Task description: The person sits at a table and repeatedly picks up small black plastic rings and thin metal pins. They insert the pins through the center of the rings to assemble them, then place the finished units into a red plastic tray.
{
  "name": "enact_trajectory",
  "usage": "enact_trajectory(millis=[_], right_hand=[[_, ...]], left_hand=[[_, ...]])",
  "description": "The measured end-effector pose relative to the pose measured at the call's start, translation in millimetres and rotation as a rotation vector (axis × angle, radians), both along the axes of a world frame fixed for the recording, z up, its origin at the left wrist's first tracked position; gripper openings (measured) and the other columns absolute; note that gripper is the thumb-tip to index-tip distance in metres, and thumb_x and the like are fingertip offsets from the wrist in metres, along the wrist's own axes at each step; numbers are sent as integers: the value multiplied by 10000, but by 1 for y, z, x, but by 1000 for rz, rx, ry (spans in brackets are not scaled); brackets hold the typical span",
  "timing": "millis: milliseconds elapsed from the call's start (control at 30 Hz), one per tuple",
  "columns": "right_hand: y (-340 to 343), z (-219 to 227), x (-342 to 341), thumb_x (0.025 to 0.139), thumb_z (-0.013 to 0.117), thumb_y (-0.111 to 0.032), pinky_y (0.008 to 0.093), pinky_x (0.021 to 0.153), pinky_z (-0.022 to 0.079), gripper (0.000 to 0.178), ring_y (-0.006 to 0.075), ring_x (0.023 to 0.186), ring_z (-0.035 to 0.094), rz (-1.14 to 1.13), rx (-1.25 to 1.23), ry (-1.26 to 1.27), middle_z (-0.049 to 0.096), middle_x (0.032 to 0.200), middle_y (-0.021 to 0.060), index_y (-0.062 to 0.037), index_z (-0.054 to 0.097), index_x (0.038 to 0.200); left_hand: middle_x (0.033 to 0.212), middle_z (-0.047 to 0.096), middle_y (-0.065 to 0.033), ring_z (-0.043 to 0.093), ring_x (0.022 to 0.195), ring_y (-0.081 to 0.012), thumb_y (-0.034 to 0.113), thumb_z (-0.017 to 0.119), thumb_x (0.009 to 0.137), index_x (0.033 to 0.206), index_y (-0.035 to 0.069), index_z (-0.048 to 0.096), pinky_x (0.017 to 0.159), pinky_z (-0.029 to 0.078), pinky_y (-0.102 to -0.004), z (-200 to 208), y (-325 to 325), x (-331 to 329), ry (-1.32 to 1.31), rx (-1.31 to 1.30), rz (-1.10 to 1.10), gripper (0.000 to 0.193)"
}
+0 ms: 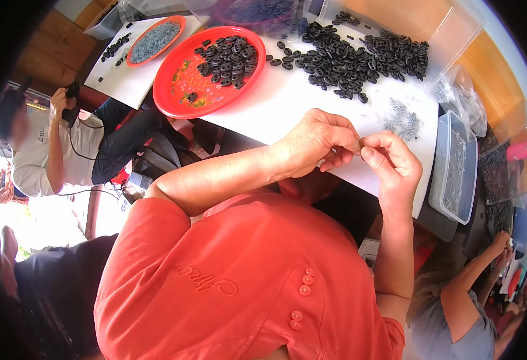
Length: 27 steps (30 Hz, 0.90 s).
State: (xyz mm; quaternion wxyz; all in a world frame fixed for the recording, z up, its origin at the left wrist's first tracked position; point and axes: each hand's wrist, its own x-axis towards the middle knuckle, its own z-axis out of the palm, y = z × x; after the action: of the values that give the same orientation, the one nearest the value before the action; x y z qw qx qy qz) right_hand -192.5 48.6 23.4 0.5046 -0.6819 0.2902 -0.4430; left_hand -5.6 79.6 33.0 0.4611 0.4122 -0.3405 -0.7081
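Above the near edge of the white tabletop, my left hand (322,141) and my right hand (394,161) meet at the fingertips. Both are closed in a pinch, and whatever lies between the fingers is too small or hidden to name. Beyond them a heap of small black oval pieces with holes (341,60) spreads over the table. Nearest my right hand is a loose scatter of thin silvery pieces (403,120). To the left, a red plate (167,96) with a printed pattern carries more of the black oval pieces (230,57).
A clear plastic tub (455,174) of thin silvery pieces stands at the table's right edge, beside crumpled clear bags (461,96). A smaller red dish (179,23) holds grey bits at far left. One person (53,144) sits left; another person (455,312) works at right.
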Motion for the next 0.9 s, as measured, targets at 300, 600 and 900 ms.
enact_trajectory(millis=[300, 600, 900], right_hand=[[-2, -7, 8, 867, 666, 31, 220, 720, 469, 55, 89, 754, 585, -44, 134, -104, 646, 848, 14, 23, 649, 918], [-8, -2, 3, 880, 659, -3, 210, 665, 422, 52, 80, 683, 515, -154, -204, 84, 604, 790, -7, 2, 610, 863], [-22, -19, 0, 908, 632, -93, 233, 628, 428, 111, 121, 691, 609, -169, 120, -127, 635, 755, 54, 13, 636, 942]], left_hand=[[690, 600, -90, 529, 544, -117, 76, 632, 819, 819, -45, 646, 411, 353, -242, 6, -1, 1, -16, -66, 76, 121], [690, 583, -36, 535, 588, -136, 139, 690, 823, 834, 5, 661, 509, 422, -274, 1, -18, 12, -638, -442, 93, 137], [862, 581, -112, 601, 826, -300, 94, 645, 755, 805, 43, 609, 667, 526, -407, -32, -86, 39, -1690, -1166, 168, 80]])
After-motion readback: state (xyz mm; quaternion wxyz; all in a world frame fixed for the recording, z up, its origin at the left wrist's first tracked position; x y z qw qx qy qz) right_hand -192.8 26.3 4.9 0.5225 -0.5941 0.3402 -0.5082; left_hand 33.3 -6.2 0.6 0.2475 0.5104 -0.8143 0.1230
